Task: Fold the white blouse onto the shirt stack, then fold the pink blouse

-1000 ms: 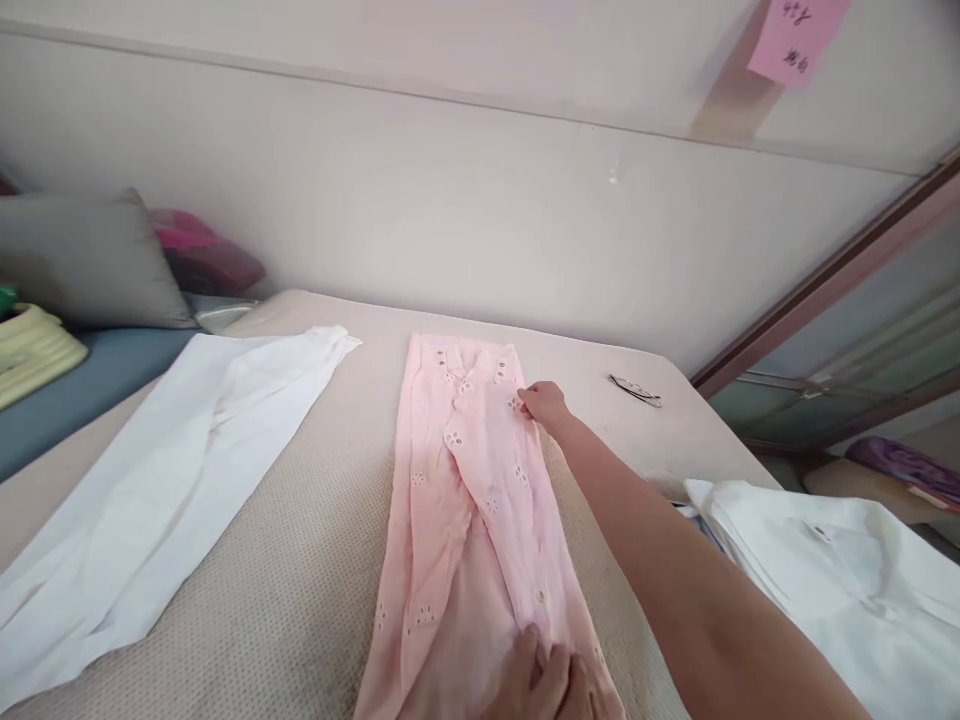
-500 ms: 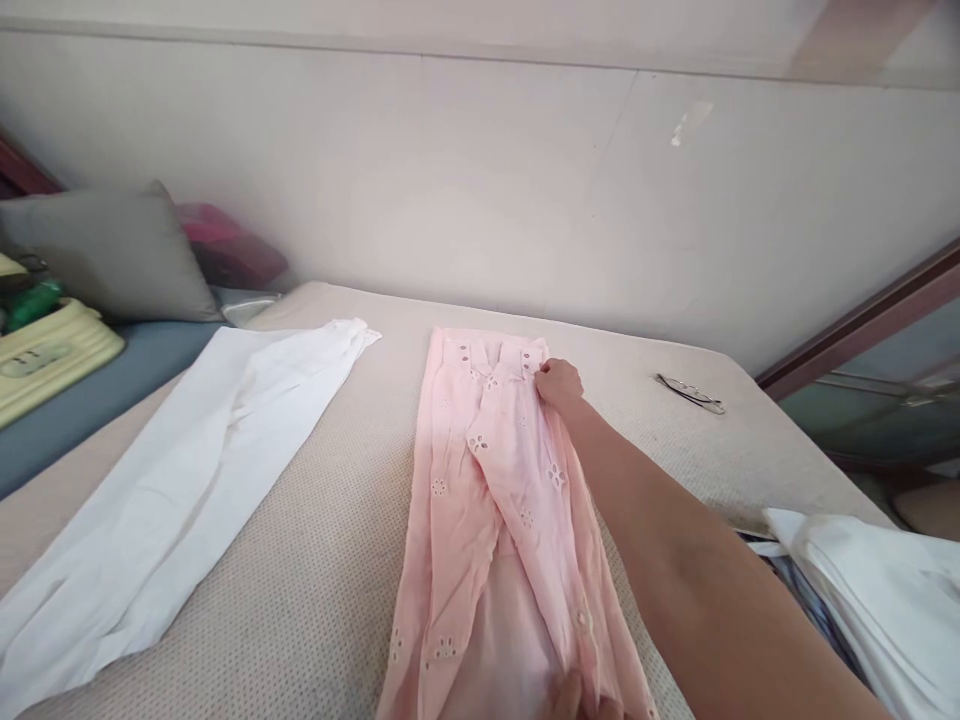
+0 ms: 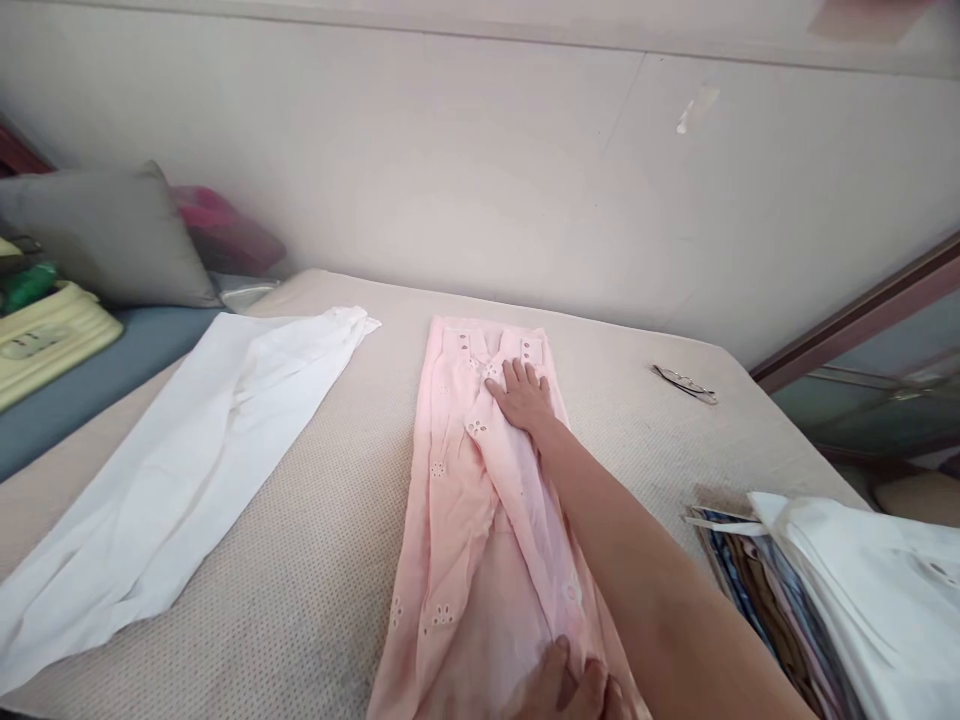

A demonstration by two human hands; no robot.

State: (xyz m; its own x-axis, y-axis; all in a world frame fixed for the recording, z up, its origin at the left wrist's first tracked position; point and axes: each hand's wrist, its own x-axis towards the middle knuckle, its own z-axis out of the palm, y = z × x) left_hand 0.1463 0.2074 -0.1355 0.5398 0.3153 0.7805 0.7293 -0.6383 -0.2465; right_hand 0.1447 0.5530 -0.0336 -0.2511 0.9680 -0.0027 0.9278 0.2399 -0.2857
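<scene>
A long pink garment (image 3: 457, 500) with cut-out flower patterns lies lengthwise on the bed, its top end towards the wall. It is folded into a narrow strip, with an inner layer showing in the lower middle. My right hand (image 3: 521, 395) rests flat on its upper part, fingers spread. At the bottom edge of the view, my left hand (image 3: 574, 690) has bent fingers at the garment's lower right part, seemingly pinching the cloth; the rest of that hand is out of frame. White trousers or a similar white garment (image 3: 187, 450) lies to the left.
Eyeglasses (image 3: 684, 384) lie on the bed (image 3: 337, 520) to the right. A stack of folded clothes (image 3: 847, 590), white on top, sits at the lower right. A grey pillow (image 3: 112, 235), pink bundle (image 3: 225, 230) and yellow case (image 3: 56, 340) are at the left, below the wall (image 3: 480, 170).
My right hand has moved left from the garment's upper right edge, let go of it and flattened onto the cloth. My left hand shows more at the bottom; the view has shifted slightly.
</scene>
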